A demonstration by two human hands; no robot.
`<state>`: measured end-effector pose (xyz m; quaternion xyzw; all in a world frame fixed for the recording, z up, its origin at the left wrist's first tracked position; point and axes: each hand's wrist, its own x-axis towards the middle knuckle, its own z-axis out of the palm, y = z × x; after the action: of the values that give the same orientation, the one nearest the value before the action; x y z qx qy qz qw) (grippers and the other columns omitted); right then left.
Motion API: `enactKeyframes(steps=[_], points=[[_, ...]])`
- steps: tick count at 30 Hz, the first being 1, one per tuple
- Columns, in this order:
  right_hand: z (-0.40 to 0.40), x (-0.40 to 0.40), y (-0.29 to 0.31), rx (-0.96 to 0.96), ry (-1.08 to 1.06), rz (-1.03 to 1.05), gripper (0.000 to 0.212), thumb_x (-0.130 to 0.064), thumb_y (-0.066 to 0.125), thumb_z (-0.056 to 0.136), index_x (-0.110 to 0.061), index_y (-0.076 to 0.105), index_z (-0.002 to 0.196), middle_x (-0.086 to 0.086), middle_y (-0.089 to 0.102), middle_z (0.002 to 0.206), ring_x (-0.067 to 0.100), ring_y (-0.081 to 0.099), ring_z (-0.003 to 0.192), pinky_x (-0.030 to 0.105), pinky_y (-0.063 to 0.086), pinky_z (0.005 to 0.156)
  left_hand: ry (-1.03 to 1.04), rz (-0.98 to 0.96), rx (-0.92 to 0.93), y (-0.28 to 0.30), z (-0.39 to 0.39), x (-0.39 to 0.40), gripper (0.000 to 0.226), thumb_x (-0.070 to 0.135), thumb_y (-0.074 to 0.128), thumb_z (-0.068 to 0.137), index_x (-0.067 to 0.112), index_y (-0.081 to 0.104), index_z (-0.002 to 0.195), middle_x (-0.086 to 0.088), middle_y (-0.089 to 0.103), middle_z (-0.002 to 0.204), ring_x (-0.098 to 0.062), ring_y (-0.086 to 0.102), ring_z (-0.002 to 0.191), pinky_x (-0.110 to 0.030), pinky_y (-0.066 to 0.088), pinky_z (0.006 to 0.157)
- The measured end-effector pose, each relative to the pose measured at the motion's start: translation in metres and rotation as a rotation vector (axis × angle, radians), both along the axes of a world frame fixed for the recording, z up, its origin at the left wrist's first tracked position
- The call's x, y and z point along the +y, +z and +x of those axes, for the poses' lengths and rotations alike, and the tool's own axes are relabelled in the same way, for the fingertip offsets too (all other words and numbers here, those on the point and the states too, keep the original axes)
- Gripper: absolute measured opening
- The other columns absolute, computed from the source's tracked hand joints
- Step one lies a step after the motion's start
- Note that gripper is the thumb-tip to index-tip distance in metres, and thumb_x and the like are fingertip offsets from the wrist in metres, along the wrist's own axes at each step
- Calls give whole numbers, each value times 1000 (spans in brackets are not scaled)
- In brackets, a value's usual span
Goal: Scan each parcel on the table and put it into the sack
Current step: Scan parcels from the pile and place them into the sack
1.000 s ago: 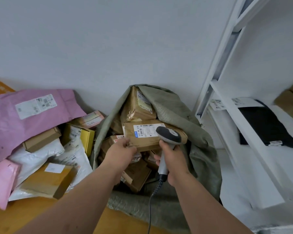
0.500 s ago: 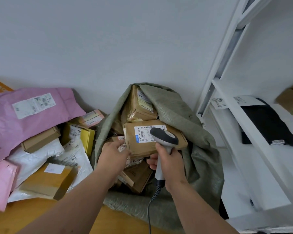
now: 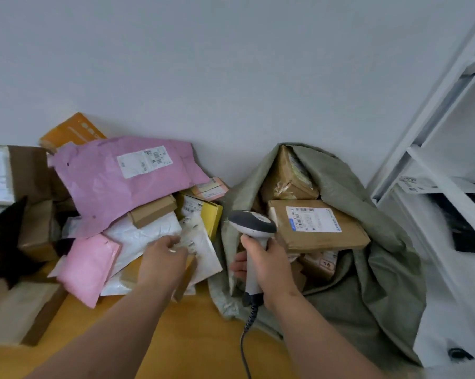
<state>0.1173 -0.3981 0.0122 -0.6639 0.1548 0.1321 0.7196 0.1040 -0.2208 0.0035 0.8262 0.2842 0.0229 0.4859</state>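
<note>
A grey-green woven sack point(image 3: 373, 274) stands open at the right of the wooden table point(image 3: 192, 337), with several brown boxes inside. A labelled brown box point(image 3: 318, 228) lies on top in its mouth. My right hand point(image 3: 269, 263) grips the handle of a grey and white barcode scanner point(image 3: 251, 221), whose head sits by the sack's left rim. My left hand point(image 3: 162, 258) is over the parcel pile, fingers loose, above a white mailer point(image 3: 203, 242) and a flat brown box point(image 3: 187, 277). It holds nothing.
The pile holds a large purple-pink mailer point(image 3: 107, 187), a small pink mailer point(image 3: 88, 266), a yellow box point(image 3: 213, 214) and a small brown box point(image 3: 151, 210). Larger cartons point(image 3: 20, 310) stand at the left. A white shelf unit point(image 3: 436, 187) rises on the right.
My left hand has let go of the labelled brown box, which now lies in the sack, and has moved left over the pile. The view has swung left.
</note>
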Motion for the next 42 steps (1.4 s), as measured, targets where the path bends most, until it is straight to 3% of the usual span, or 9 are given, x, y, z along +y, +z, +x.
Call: enactKeyframes(steps=[4,10,14,19,24,29,32,34,42], points=[[-18,60,-17,33,27,-43,15,-27,67,93,-15,65,102,15,71,86,27,72,71,43,61,72,44,-96,69,-11,-21,63,41,18,55,96,17,53,137,-4,56,118,-5,44,73,-25,37,59],[-40,122,-55,89,-15,-180,15,-31,67,92,-19,66,101,10,70,91,23,68,77,46,60,75,44,-315,295,-40,-47,133,43,23,56,97,16,49,138,-7,53,118,-28,52,105,-43,47,98],[-49,141,-74,120,-88,-204,12,-37,70,89,-33,63,99,1,69,102,24,67,91,54,59,84,101,-479,385,-60,-49,151,45,27,62,96,16,50,137,-9,56,111,-27,58,104,-43,52,92],[-44,148,-84,161,-92,-184,12,-40,68,90,-37,59,97,-9,64,102,20,65,93,51,59,85,189,-759,441,-77,-41,143,49,23,64,95,13,47,140,-9,58,119,-27,61,104,-41,55,89],[-38,149,-92,192,-51,-222,41,-58,68,76,-44,55,113,-12,62,114,23,62,106,53,54,94,234,-943,370,-88,-33,127,74,18,61,97,30,18,156,-12,44,146,-33,56,119,-48,49,100],[-40,140,-101,240,-27,-142,24,-35,66,94,-33,59,117,-6,64,111,18,63,102,42,60,81,290,-988,324,-96,-20,124,78,14,60,98,43,14,154,-10,48,141,-32,58,113,-48,51,93],[-42,138,-101,241,-5,-98,19,-33,66,94,-37,58,111,-9,63,111,17,62,104,36,58,76,323,-968,311,-97,-16,117,57,12,60,97,37,35,142,-10,59,123,-32,64,102,-48,54,90],[-44,135,-101,239,-11,-72,16,-31,66,94,-37,58,107,-10,63,109,17,63,102,37,58,77,356,-915,292,-98,-16,113,56,10,61,96,36,35,139,-11,62,115,-30,66,96,-47,56,85],[-58,112,-94,223,5,-3,15,-28,64,96,-34,59,109,-5,64,110,18,64,93,36,54,76,381,-763,201,-91,-35,115,34,6,68,89,13,49,116,-16,60,117,-29,66,99,-41,59,70]])
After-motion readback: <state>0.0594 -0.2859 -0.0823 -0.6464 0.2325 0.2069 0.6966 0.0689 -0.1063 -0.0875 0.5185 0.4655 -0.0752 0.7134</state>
